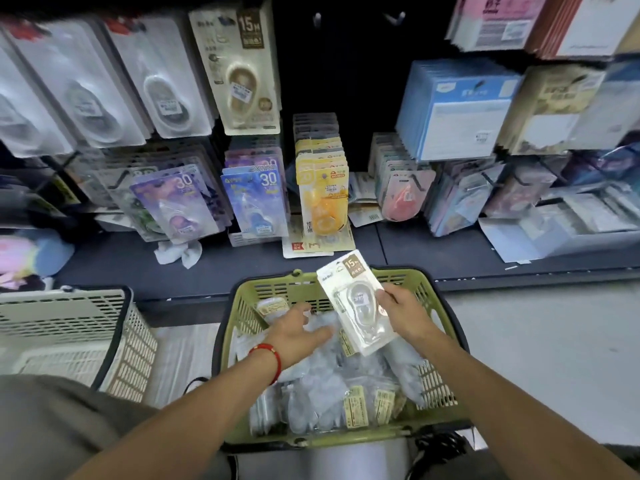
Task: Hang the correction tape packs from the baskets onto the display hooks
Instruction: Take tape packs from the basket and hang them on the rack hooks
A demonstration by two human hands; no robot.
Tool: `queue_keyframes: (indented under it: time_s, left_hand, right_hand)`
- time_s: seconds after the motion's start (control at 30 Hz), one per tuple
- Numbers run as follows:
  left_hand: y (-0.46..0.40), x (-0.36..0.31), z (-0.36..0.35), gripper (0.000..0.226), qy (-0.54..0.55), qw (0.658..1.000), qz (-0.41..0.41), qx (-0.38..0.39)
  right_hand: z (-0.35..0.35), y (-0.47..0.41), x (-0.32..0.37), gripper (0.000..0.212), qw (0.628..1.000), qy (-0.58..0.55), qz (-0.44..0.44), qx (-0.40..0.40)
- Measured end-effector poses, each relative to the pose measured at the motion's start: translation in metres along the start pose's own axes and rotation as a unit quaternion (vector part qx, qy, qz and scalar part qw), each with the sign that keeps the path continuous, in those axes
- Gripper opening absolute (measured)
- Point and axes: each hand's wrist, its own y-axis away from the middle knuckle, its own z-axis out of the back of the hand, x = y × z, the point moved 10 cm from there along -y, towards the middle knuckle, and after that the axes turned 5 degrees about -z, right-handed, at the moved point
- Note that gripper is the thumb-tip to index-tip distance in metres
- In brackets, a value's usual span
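Observation:
A green basket (408, 278) in front of me holds several clear correction tape packs (322, 386). My right hand (405, 313) grips one white 15 m pack (356, 303) by its right edge, lifted over the basket's far side. My left hand (298, 334), a red band at its wrist, reaches down into the basket with fingers spread on the packs there. Matching 15 m packs (246, 64) hang on a hook above. Two bare hooks (394, 17) stick out of the dark panel at the top middle.
A white basket (69, 327) stands to the left on the floor. The dark shelf ledge (450, 261) runs behind the baskets, with rows of hanging 30 m packs (256, 199), yellow packs (322, 188) and other stationery. A crumpled white cloth (178, 252) lies on the ledge.

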Motion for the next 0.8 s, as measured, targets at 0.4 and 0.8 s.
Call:
queue_keyframes:
  time_s: [0.4, 0.8]
  left_hand:
    - [0.023, -0.039, 0.064, 0.050, 0.420, 0.894, -0.059, -0.144]
    - [0.042, -0.102, 0.097, 0.045, 0.524, 0.832, -0.181, -0.039]
  right_hand:
    - [-0.019, 0.017, 0.079, 0.028, 0.954, -0.293, -0.019, 0.058]
    - [-0.054, 0.075, 0.221, 0.055, 0.964, 0.071, 0.252, 0.048]
